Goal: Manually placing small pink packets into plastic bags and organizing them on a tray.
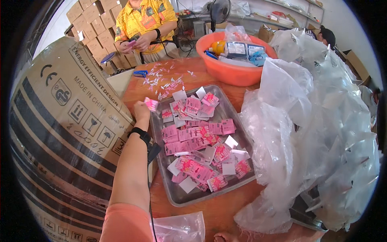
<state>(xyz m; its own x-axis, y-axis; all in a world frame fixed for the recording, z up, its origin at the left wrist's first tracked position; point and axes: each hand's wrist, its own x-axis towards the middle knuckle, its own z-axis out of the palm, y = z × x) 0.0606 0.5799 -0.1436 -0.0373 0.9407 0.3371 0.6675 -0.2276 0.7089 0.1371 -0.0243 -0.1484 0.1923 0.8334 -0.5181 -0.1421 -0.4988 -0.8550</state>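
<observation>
My left hand (141,111) is reached out past the left edge of a grey tray (163,177), its fingers closed on a pink-and-white printed card (151,104). A black band with a cable circles that wrist. Many pink cards (195,168) lie loosely heaped in the tray, some with their white backs up. At the lower edge, only a sliver of my right hand (224,237) shows; what its fingers do is hidden.
Small pink and white scraps (169,82) and a blue stapler-like tool (140,74) lie beyond the tray. An orange basin (225,72) stands behind, clear plastic bags (278,153) pile right, a large carton (60,133) leans left. Opposite, a person (147,28) handles something small.
</observation>
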